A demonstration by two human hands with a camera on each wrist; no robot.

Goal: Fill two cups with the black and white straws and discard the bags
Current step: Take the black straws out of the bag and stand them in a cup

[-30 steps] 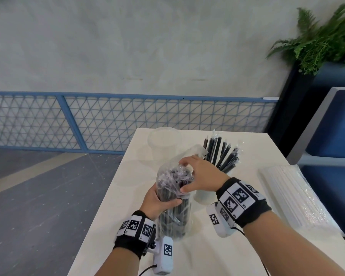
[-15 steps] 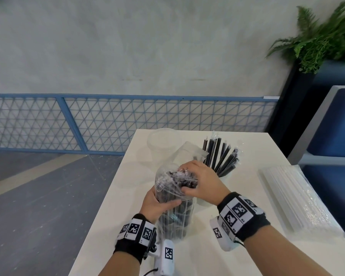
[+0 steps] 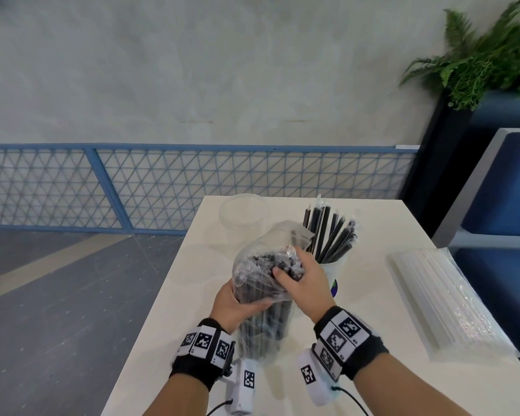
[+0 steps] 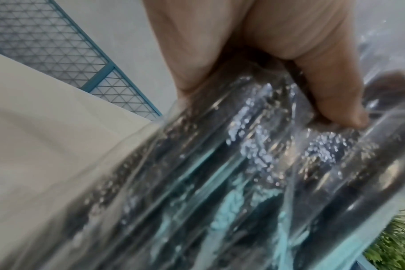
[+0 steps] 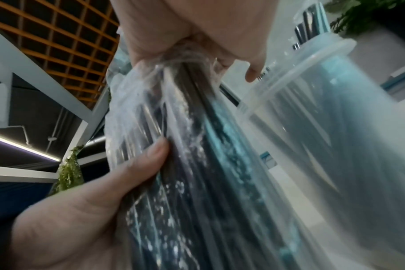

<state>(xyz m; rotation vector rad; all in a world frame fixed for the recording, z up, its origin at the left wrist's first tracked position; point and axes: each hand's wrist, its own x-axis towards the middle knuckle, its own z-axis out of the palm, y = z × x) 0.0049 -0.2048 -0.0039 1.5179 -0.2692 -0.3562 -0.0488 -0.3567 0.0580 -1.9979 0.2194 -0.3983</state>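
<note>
A clear bag of black straws (image 3: 261, 313) stands upright on the white table (image 3: 174, 319). My left hand (image 3: 237, 304) grips its middle from the left, thumb across the plastic (image 4: 331, 102). My right hand (image 3: 300, 280) reaches into the bag's open top and pinches a bunch of black straws (image 5: 192, 76). Behind it a clear cup (image 3: 332, 274) holds several wrapped black straws (image 3: 330, 235). A second, empty clear cup (image 3: 243, 214) stands at the far edge. A bag of white straws (image 3: 442, 298) lies flat at the right.
The table is narrow, with its left edge close to my left hand. A blue mesh railing (image 3: 162, 187) runs behind it. A dark planter with a fern (image 3: 478, 64) and a blue bench (image 3: 511, 181) stand at the right.
My right hand has gone from the bag's top edge down into its mouth and closed on straws. The bag and left hand stay in place.
</note>
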